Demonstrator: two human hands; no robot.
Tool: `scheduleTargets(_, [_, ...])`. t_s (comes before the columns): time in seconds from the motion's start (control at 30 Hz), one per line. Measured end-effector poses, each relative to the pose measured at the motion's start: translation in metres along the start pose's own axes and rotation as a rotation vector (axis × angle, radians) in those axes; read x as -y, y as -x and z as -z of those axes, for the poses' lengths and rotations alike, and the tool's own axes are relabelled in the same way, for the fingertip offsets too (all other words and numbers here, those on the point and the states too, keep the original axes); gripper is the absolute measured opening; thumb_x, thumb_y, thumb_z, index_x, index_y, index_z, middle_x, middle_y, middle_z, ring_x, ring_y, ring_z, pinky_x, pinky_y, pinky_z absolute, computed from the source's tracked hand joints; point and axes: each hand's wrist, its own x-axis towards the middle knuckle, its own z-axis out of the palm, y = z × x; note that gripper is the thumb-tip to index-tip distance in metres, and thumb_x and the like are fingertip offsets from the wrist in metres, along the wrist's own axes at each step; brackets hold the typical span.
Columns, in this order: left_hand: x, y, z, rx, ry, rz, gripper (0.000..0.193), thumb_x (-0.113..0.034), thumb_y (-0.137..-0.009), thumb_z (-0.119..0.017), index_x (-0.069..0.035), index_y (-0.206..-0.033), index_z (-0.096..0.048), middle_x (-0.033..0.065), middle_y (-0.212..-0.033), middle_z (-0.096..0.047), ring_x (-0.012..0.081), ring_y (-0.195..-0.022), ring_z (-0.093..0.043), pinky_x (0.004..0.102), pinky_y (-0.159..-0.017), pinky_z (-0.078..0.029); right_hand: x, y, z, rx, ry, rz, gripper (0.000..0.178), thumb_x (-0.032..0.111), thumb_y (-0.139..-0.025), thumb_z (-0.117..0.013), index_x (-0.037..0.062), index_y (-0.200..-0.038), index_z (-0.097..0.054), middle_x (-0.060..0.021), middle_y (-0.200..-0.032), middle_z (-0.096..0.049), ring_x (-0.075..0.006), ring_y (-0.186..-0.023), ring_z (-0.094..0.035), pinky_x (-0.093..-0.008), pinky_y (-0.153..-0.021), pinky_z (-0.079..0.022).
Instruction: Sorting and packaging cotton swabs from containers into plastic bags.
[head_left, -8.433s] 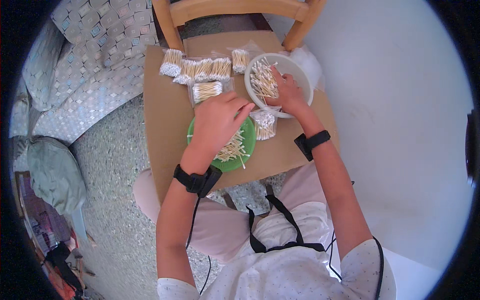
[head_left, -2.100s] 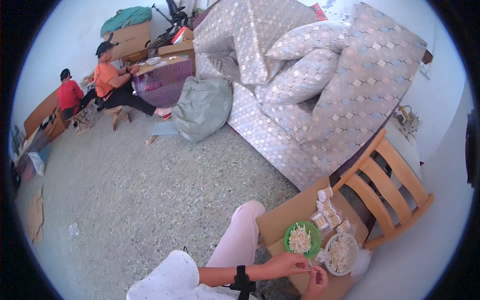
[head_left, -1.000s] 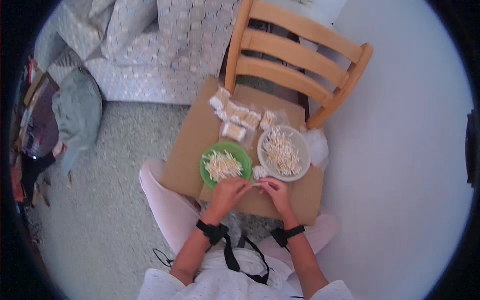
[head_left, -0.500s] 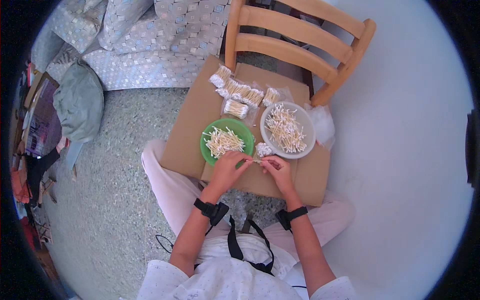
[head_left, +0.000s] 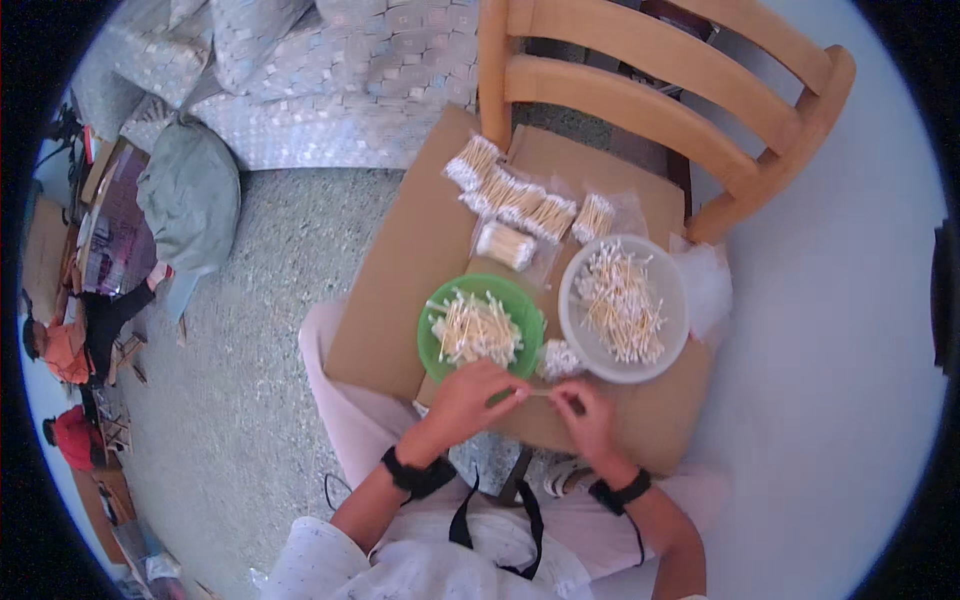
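Between my two hands a single cotton swab [head_left: 541, 392] is held level by its ends. My left hand [head_left: 466, 402] pinches one end, just in front of a green bowl [head_left: 424, 345] heaped with loose cotton swabs [head_left: 476, 330]. The fingers of my right hand [head_left: 590, 420] are closed at the other end, below a whitish bowl [head_left: 675, 350] that also holds many swabs [head_left: 620, 305]. A small bundle of swabs [head_left: 559, 359] lies on the cardboard between the two bowls, close to my fingertips.
Several packed swab bundles [head_left: 520, 200] and clear plastic bags lie on the cardboard [head_left: 385, 290] covering a wooden chair [head_left: 640, 75]. A pale wall [head_left: 820, 380] rises at the right. At far left, people [head_left: 62, 345] sit beside a grey-green draped thing [head_left: 190, 200].
The view has shifted, so the chair and bowls appear larger and further right. Both hands still pinch the swab, with a slightly wider gap between them.
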Motion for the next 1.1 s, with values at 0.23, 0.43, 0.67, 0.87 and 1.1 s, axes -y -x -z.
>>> scheduleTargets(0.23, [0.002, 0.016, 0.031, 0.100, 0.007, -0.106, 0.014, -0.022, -0.085, -0.066, -0.011, -0.093, -0.069, 0.0048, -0.082, -0.063, 0.0239, -0.083, -0.060, 0.0353, -0.075, -0.048, 0.023, 0.007, 0.000, 0.091, -0.024, 0.071, 0.011, 0.008, -0.082, -0.071, 0.0053, -0.093, -0.070, -0.0089, -0.091, -0.070, -0.0231, -0.084, -0.068, -0.0322, -0.077, -0.053])
scheduleTargets(0.43, [0.014, -0.002, 0.018, 0.032, 0.007, -0.130, 0.016, -0.025, -0.087, -0.064, -0.011, -0.094, -0.070, 0.0057, -0.087, -0.066, 0.0263, -0.084, -0.063, 0.0385, -0.076, -0.049, 0.005, -0.007, -0.001, -0.002, -0.028, 0.074, 0.010, 0.006, -0.080, -0.073, 0.0047, -0.090, -0.071, -0.0091, -0.091, -0.070, -0.0214, -0.083, -0.067, -0.0315, -0.077, -0.053])
scheduleTargets(0.67, [0.025, -0.003, 0.002, -0.082, -0.076, -0.094, 0.018, -0.025, -0.087, -0.065, -0.009, -0.093, -0.071, 0.0076, -0.089, -0.067, 0.0268, -0.086, -0.064, 0.0381, -0.077, -0.050, 0.003, -0.016, -0.002, 0.054, -0.177, -0.125, 0.013, 0.010, -0.084, -0.071, 0.0025, -0.094, -0.068, -0.0031, -0.083, -0.068, -0.0101, -0.076, -0.062, -0.0252, -0.071, -0.049])
scheduleTargets(0.87, [0.033, -0.018, 0.001, -0.110, 0.030, -0.089, 0.019, -0.026, -0.086, -0.066, -0.009, -0.092, -0.071, 0.0068, -0.092, -0.069, 0.0248, -0.088, -0.065, 0.0351, -0.078, -0.050, -0.018, -0.027, -0.007, -0.006, -0.286, -0.093, 0.012, 0.011, -0.087, -0.070, 0.0024, -0.094, -0.068, -0.0006, -0.082, -0.067, -0.0073, -0.073, -0.060, -0.0229, -0.068, -0.048])
scheduleTargets(1.1, [0.024, -0.012, 0.018, -0.186, 0.145, -0.121, 0.015, -0.018, -0.083, -0.066, -0.006, -0.091, -0.069, 0.0074, -0.091, -0.068, 0.0238, -0.087, -0.065, 0.0347, -0.079, -0.049, 0.005, -0.036, -0.002, 0.045, -0.367, -0.066, 0.014, 0.013, -0.088, -0.068, 0.0006, -0.096, -0.068, -0.0004, -0.081, -0.067, -0.0075, -0.072, -0.060, -0.0228, -0.066, -0.049])
